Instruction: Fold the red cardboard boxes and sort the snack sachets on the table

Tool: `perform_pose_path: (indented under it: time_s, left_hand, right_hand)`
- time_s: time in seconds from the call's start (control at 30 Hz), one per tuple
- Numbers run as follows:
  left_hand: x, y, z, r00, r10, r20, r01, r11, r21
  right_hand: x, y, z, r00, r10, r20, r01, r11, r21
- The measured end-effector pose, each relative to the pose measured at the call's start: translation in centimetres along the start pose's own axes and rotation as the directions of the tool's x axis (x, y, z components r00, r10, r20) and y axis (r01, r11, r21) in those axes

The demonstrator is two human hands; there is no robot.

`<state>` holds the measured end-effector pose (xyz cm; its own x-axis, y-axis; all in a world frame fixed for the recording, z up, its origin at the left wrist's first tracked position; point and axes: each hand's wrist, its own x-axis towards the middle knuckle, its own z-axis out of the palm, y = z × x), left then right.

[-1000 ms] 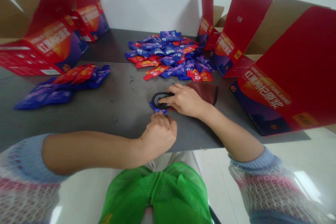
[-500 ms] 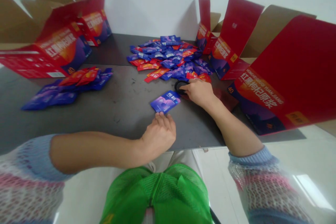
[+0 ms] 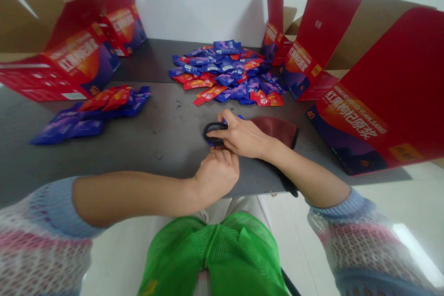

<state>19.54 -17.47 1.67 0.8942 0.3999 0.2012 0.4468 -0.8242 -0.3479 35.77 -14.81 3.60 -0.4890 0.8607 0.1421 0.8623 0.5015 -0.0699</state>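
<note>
In the head view, my right hand (image 3: 243, 136) grips the black-rimmed opening (image 3: 215, 126) of a dark red cloth piece (image 3: 277, 130), its exact kind unclear. That rim lies over a blue sachet (image 3: 240, 116), which is mostly covered and shows only at small edges. My left hand (image 3: 218, 171) is closed, with fingers curled against the near edge of the sachet, just below my right hand. The fingertips of my left hand are partly hidden.
A pile of blue and red sachets (image 3: 229, 74) lies at the back middle. Several more sachets (image 3: 93, 113) lie at the left. Open red cartons (image 3: 79, 62) stand on the left, with more cartons (image 3: 350, 115) on the right. The grey table (image 3: 156, 162) ends near my lap.
My right hand has moved left and nearer, pulling the dark red cloth's black rim over the blue sachet. My left hand has barely moved, shifting slightly right.
</note>
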Motion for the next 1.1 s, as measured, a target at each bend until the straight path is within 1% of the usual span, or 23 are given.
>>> perform_pose_path:
  time_s: [0.1, 0.17, 0.27, 0.33, 0.4, 0.47, 0.5, 0.57, 0.63, 0.67, 0.7, 0.77, 0.83, 0.93, 1.0, 1.1]
  left_hand:
    - [0.0, 0.0, 0.1, 1.0, 0.002, 0.004, -0.002, 1.0, -0.004]
    - [-0.1, 0.0, 0.4, 1.0, 0.009, -0.011, -0.009, 1.0, 0.01]
    - [-0.2, 0.2, 0.7, 0.999, 0.002, -0.04, -0.001, 0.999, 0.035]
    - [-0.2, 0.4, 0.7, 0.999, -0.017, -0.036, 0.019, 0.999, 0.036]
    - [-0.2, 0.5, 0.6, 0.999, -0.027, -0.026, 0.027, 0.999, 0.026]
    - [-0.2, 0.5, 0.4, 0.999, -0.026, -0.031, 0.027, 0.999, 0.024]
    - [-0.2, 0.5, 0.4, 0.999, -0.027, -0.038, 0.028, 0.999, 0.026]
    - [-0.3, 0.5, 0.5, 0.998, -0.03, -0.052, 0.031, 0.999, 0.033]
    - [-0.3, 0.6, 0.7, 0.998, -0.029, -0.058, 0.031, 0.999, 0.043]
    - [-0.3, 0.6, 0.7, 0.998, -0.025, -0.06, 0.028, 0.998, 0.048]
    - [-0.3, 0.6, 0.8, 0.998, -0.021, -0.061, 0.025, 0.998, 0.054]
    - [-0.3, 0.5, 0.7, 0.998, -0.015, -0.056, 0.018, 0.998, 0.06]
    - [-0.3, 0.5, 0.6, 0.999, -0.004, -0.044, 0.006, 0.999, 0.047]
    - [-0.3, 0.4, 0.5, 1.0, 0.008, -0.03, -0.007, 1.0, 0.029]
    - [-0.3, 0.4, 0.6, 0.999, 0.015, -0.036, -0.013, 0.999, 0.052]
    - [-0.4, 0.4, 0.6, 0.999, 0.022, -0.044, -0.018, 0.996, 0.092]
  right_hand:
    - [0.1, 0.4, -0.7, 0.993, 0.102, 0.056, -0.099, 0.993, -0.069]
    - [0.0, 0.9, -1.3, 0.977, 0.194, 0.088, -0.182, 0.975, -0.124]
    - [-0.4, 2.0, -1.7, 0.937, 0.333, 0.11, -0.306, 0.93, -0.204]
    - [-1.0, 3.2, -1.9, 0.903, 0.414, 0.115, -0.374, 0.89, -0.262]
    - [-1.7, 4.7, -2.2, 0.873, 0.468, 0.139, -0.416, 0.862, -0.29]
    - [-2.5, 6.1, -2.8, 0.861, 0.482, 0.162, -0.432, 0.861, -0.268]
    - [-2.8, 6.7, -3.3, 0.872, 0.462, 0.159, -0.421, 0.875, -0.237]
    - [-3.2, 7.2, -4.0, 0.926, 0.367, 0.089, -0.353, 0.925, -0.143]
    - [-3.0, 6.8, -4.4, 0.978, 0.205, -0.024, -0.206, 0.979, -0.012]
    - [-2.8, 6.3, -4.2, 0.991, 0.114, -0.074, -0.109, 0.992, 0.059]
    - [-2.5, 5.6, -3.9, 0.993, 0.029, -0.113, -0.015, 0.992, 0.122]
    - [-1.7, 4.1, -2.7, 0.984, -0.108, -0.143, 0.138, 0.965, 0.222]
    - [-1.0, 2.8, -1.3, 0.972, -0.206, -0.111, 0.229, 0.936, 0.269]
    - [-0.5, 2.2, 0.0, 0.955, -0.296, -0.02, 0.29, 0.917, 0.275]
    - [-0.6, 2.7, -0.1, 0.95, -0.311, 0.039, 0.288, 0.914, 0.285]
    - [-1.2, 3.9, -0.9, 0.963, -0.253, 0.097, 0.216, 0.933, 0.287]
